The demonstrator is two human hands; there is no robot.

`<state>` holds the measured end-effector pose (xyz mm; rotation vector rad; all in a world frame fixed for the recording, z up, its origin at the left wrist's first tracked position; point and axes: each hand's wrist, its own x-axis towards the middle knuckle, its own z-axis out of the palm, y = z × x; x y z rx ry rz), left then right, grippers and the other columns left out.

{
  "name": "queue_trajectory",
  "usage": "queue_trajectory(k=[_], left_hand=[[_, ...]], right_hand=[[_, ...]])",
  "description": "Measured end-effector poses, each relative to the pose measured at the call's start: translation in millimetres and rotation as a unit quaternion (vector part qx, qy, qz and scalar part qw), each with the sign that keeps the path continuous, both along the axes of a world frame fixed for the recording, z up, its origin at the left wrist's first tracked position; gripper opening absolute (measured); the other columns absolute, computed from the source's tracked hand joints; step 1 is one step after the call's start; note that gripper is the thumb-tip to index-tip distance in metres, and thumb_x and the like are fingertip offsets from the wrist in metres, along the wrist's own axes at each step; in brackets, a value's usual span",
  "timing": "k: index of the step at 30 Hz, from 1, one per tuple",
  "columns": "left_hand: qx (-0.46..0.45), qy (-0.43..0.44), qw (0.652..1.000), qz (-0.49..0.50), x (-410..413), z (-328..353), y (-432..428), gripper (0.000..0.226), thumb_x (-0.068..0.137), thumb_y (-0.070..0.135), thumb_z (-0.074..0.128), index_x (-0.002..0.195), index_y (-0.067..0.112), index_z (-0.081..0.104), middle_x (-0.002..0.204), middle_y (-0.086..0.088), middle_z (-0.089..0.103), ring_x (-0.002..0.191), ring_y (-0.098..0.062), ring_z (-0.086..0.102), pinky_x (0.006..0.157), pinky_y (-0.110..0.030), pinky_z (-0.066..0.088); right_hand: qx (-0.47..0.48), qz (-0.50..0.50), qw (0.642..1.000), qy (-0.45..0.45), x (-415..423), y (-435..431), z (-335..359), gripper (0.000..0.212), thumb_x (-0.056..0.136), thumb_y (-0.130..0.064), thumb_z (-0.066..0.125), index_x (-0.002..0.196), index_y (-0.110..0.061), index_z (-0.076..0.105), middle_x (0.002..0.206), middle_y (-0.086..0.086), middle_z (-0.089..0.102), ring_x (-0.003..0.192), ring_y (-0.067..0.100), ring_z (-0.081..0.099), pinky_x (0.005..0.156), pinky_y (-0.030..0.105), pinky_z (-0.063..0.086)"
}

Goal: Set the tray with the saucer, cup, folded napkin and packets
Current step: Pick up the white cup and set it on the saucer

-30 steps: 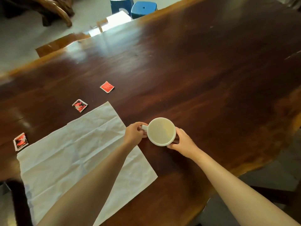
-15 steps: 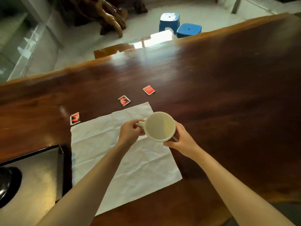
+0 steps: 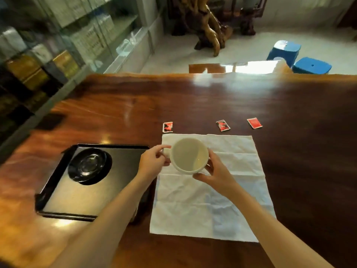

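Both hands hold a cream cup (image 3: 189,155) in the air above the far left part of an unfolded white napkin (image 3: 210,200). My left hand (image 3: 152,163) pinches the cup's handle. My right hand (image 3: 214,173) cradles its right side and base. Left of the napkin lies a black tray (image 3: 92,192) with a black saucer (image 3: 89,166) in its far left corner. Three red packets lie in a row beyond the napkin: one at the left (image 3: 167,127), one in the middle (image 3: 223,125), one at the right (image 3: 254,123).
Everything rests on a dark polished wooden table (image 3: 289,161). A glass cabinet (image 3: 58,45) stands beyond the table's far left edge. On the floor past the far edge are two blue stools (image 3: 297,57) and a carved wooden piece (image 3: 208,28).
Both hands have carried the cup leftward, from the bare table right of the napkin to above the napkin. My view has swung left, and the tray with the saucer has come fully into sight.
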<state>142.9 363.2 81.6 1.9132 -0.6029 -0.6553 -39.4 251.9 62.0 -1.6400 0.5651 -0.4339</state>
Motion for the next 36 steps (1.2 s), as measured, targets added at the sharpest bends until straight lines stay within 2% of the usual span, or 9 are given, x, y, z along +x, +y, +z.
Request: queue_trajectory(k=[5,7,9,13,18,21,25,31,36], left_hand=[[0.008,0.011,0.998,0.055,59,-5,56,0.028,0.091,0.004,0.054,0.112,0.017,0.065,0.1,-0.008,0.069,0.085,-0.02,0.069,0.074,-0.037,0.06],[0.001,0.01,0.998,0.064,80,-7,75,0.029,0.09,0.003,0.054,0.114,0.018,0.063,0.098,-0.007,0.068,0.084,-0.019,0.068,0.072,-0.035,0.06],[-0.004,0.013,0.997,0.08,99,-8,92,0.025,0.09,0.002,0.055,0.106,0.02,0.061,0.094,-0.002,0.067,0.081,-0.013,0.067,0.069,-0.032,0.06],[-0.002,0.029,0.992,0.121,130,-9,118,0.024,0.088,0.003,0.059,0.08,0.026,0.059,0.087,0.001,0.069,0.074,-0.011,0.07,0.057,-0.019,0.056],[0.004,0.031,0.985,0.17,146,-15,140,0.02,0.087,0.003,0.058,0.082,0.023,0.06,0.084,0.0,0.07,0.074,-0.012,0.07,0.054,-0.016,0.053],[-0.001,0.034,0.979,0.203,145,-25,146,0.02,0.088,0.003,0.056,0.084,0.022,0.06,0.084,-0.001,0.071,0.071,-0.009,0.07,0.053,-0.014,0.052],[-0.002,0.034,0.966,0.257,145,-37,161,0.018,0.087,0.005,0.059,0.081,0.022,0.062,0.078,0.004,0.071,0.068,-0.004,0.069,0.05,-0.011,0.05],[0.034,0.044,0.962,0.268,171,-51,195,0.013,0.087,0.009,0.061,0.086,0.021,0.065,0.085,0.002,0.072,0.078,-0.012,0.07,0.069,-0.027,0.058],[0.037,0.046,0.96,0.273,212,-66,209,0.013,0.084,0.01,0.065,0.085,0.022,0.067,0.083,0.007,0.068,0.074,-0.008,0.068,0.058,-0.015,0.054]], right_hand=[[-0.016,0.037,0.999,0.008,69,46,1,0.075,0.071,-0.008,0.079,0.123,-0.041,0.037,0.131,-0.003,0.046,0.119,0.008,0.049,0.092,0.012,0.045],[-0.021,0.045,0.999,0.011,94,61,0,0.075,0.07,-0.011,0.079,0.126,-0.039,0.037,0.131,-0.005,0.045,0.118,0.006,0.048,0.088,0.008,0.045],[-0.027,0.05,0.998,0.017,117,76,-2,0.077,0.07,-0.013,0.08,0.129,-0.035,0.035,0.131,-0.007,0.045,0.119,0.007,0.048,0.086,0.008,0.045],[-0.022,0.063,0.998,0.021,153,98,-2,0.075,0.071,-0.015,0.079,0.125,-0.044,0.035,0.128,-0.019,0.045,0.121,0.007,0.048,0.094,0.016,0.045],[-0.028,0.101,0.994,0.041,180,106,-7,0.082,0.071,-0.016,0.08,0.135,-0.033,0.032,0.135,-0.006,0.04,0.126,0.008,0.042,0.105,0.029,0.042],[-0.038,0.123,0.99,0.052,193,109,-20,0.083,0.069,-0.02,0.081,0.134,-0.036,0.031,0.136,-0.009,0.036,0.125,0.003,0.04,0.1,0.017,0.041],[-0.036,0.161,0.985,0.057,207,116,-37,0.083,0.068,-0.026,0.081,0.123,-0.056,0.025,0.131,-0.023,0.034,0.121,-0.012,0.037,0.085,-0.002,0.036],[-0.005,0.173,0.981,0.083,230,147,-55,0.084,0.068,-0.031,0.08,0.13,-0.049,0.026,0.122,-0.04,0.029,0.117,-0.021,0.033,0.083,-0.003,0.035],[0.0,0.144,0.984,0.105,266,166,-63,0.083,0.068,-0.032,0.08,0.132,-0.045,0.029,0.126,-0.035,0.035,0.115,-0.02,0.036,0.084,0.001,0.034]])
